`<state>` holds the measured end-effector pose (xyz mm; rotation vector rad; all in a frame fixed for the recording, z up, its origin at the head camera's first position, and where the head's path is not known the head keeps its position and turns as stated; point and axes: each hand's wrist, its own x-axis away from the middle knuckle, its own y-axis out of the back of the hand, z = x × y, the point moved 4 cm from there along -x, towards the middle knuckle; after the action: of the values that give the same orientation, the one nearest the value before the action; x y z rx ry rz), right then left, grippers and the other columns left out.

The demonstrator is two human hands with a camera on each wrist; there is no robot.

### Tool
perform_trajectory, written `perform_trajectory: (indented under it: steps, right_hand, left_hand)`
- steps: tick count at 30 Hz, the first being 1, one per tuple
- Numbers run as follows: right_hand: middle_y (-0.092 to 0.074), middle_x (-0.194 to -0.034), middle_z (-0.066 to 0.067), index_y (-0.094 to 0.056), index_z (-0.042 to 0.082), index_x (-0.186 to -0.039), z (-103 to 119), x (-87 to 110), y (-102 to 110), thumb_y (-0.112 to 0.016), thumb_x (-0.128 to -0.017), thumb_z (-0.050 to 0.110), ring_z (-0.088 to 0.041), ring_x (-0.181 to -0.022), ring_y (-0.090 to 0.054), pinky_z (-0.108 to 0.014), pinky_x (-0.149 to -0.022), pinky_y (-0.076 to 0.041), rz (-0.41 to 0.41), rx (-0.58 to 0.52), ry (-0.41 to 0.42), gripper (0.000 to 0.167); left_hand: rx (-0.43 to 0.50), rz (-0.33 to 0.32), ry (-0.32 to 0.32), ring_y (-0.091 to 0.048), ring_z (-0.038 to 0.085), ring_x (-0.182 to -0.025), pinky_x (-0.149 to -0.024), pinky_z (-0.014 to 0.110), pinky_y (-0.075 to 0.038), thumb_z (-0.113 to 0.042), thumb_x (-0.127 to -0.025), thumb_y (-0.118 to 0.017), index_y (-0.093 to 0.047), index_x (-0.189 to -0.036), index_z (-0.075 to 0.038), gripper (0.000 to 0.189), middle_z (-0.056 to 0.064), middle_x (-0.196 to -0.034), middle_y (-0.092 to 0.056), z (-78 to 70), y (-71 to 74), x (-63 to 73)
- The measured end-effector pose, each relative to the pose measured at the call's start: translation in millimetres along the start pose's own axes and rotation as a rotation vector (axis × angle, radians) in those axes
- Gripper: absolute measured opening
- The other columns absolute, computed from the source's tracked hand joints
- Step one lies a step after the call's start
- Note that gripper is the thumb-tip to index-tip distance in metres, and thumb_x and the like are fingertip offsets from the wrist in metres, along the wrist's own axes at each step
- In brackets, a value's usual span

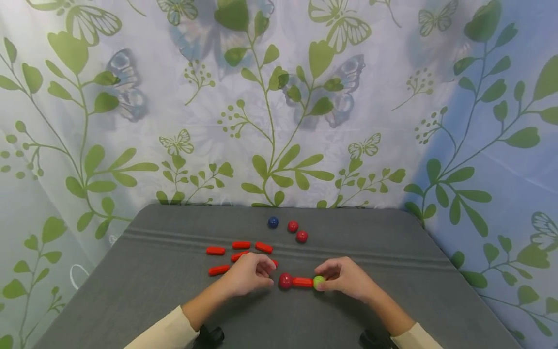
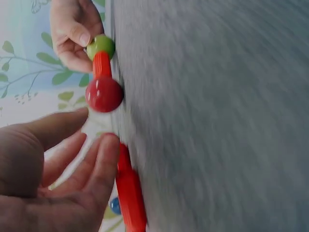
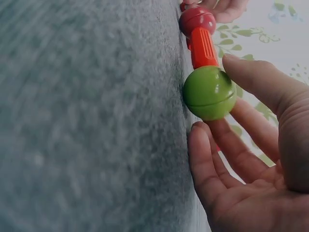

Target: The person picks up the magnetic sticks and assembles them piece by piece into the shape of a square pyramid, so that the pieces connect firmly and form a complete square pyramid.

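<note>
On the table lies a joined piece: a red ball (image 1: 285, 281), a short ribbed red rod (image 1: 302, 282) and a green ball (image 1: 319, 282) in one line. My right hand (image 1: 348, 279) holds the green ball lightly between thumb and fingers; the right wrist view shows the thumb at the side of the green ball (image 3: 209, 93) and fingertips behind it. To the left of the red ball (image 2: 104, 94), my left hand (image 1: 248, 275) hovers with loosely bent fingers and nothing in them. It partly hides red rods behind it.
Several loose red rods (image 1: 215, 250) lie beyond and left of my left hand. Farther back are a blue ball (image 1: 272, 222) and two red balls (image 1: 293, 226). A patterned curtain (image 1: 279, 121) hangs behind the grey table (image 1: 174, 228).
</note>
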<state>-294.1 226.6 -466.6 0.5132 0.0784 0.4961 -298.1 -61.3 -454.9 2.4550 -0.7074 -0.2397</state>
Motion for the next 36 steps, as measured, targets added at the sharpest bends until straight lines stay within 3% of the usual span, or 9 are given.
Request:
perform_trajectory:
  steps: [5, 11, 17, 22, 27, 32, 36]
  right_hand:
    - [-0.077, -0.104, -0.012, -0.077, 0.004, -0.111, 3.1, -4.6, -4.6, -0.086, -0.084, 0.021, -0.012, -0.085, -0.069, -0.024, -0.072, -0.056, -0.011, 0.033, 0.056, 0.033]
    - [-0.076, -0.106, -0.013, -0.077, 0.004, -0.109, 9.6, -11.2, -11.6, -0.085, -0.085, 0.023, -0.008, -0.088, -0.070, -0.023, -0.076, -0.057, -0.010, 0.069, 0.114, 0.031]
    - [-0.075, -0.111, -0.012, -0.077, 0.006, -0.107, 18.2, -15.4, -16.8, -0.083, -0.087, 0.025, -0.020, -0.099, -0.071, -0.026, -0.086, -0.057, 0.008, 0.102, 0.175, 0.028]
    - [-0.075, -0.112, -0.011, -0.077, 0.006, -0.108, 22.6, -17.7, -19.3, -0.083, -0.087, 0.023, -0.028, -0.102, -0.071, -0.029, -0.089, -0.058, 0.029, 0.112, 0.203, 0.028]
    - [-0.075, -0.111, -0.009, -0.077, 0.009, -0.109, 25.4, -22.2, -23.7, -0.082, -0.088, 0.022, -0.019, -0.099, -0.072, -0.030, -0.088, -0.059, 0.078, 0.122, 0.212, 0.026]
    - [-0.075, -0.108, -0.004, -0.077, 0.013, -0.108, 25.7, -25.9, -27.3, -0.083, -0.087, 0.018, -0.007, -0.090, -0.069, -0.026, -0.081, -0.058, 0.115, 0.139, 0.210, 0.023]
    - [-0.075, -0.104, -0.002, -0.077, 0.014, -0.109, 25.1, -26.5, -27.6, -0.083, -0.087, 0.019, -0.007, -0.084, -0.068, -0.024, -0.076, -0.057, 0.123, 0.152, 0.204, 0.023]
  left_hand:
    - [-0.006, 0.018, -0.038, -0.069, 0.014, -0.091, -0.078, 0.024, -0.058, -0.011, -0.090, -0.079, -0.071, -0.111, -0.004, 0.024, 0.008, -0.103, -0.073, 3.3, 16.8, 12.7]
    - [-0.072, -0.039, -0.085, -0.066, 0.008, -0.087, -0.077, 0.024, -0.056, -0.013, -0.092, -0.077, -0.072, -0.111, -0.008, 0.020, 0.002, -0.101, -0.073, 14.4, 40.0, 31.8]
    - [-0.172, -0.125, -0.104, -0.064, 0.005, -0.086, -0.076, 0.025, -0.055, -0.013, -0.090, -0.078, -0.072, -0.111, -0.008, 0.022, 0.006, -0.104, -0.073, 28.9, 66.3, 51.0]
    - [-0.262, -0.179, -0.050, -0.065, 0.010, -0.088, -0.076, 0.027, -0.055, -0.014, -0.088, -0.081, -0.073, -0.109, -0.010, 0.023, 0.000, -0.102, -0.072, 43.8, 83.9, 63.0]
    - [-0.310, -0.188, 0.013, -0.067, 0.019, -0.094, -0.081, 0.033, -0.056, -0.014, -0.084, -0.085, -0.074, -0.105, -0.011, 0.024, 0.000, -0.104, -0.071, 53.9, 91.4, 66.6]
    - [-0.326, -0.184, 0.007, -0.065, 0.018, -0.089, -0.078, 0.032, -0.055, -0.013, -0.082, -0.086, -0.073, -0.104, -0.008, 0.026, 0.001, -0.100, -0.070, 58.4, 94.2, 66.0]
    - [-0.307, -0.130, 0.020, -0.062, 0.015, -0.084, -0.072, 0.026, -0.052, -0.012, -0.082, -0.086, -0.073, -0.104, -0.008, 0.027, 0.000, -0.094, -0.069, 60.9, 94.2, 64.5]
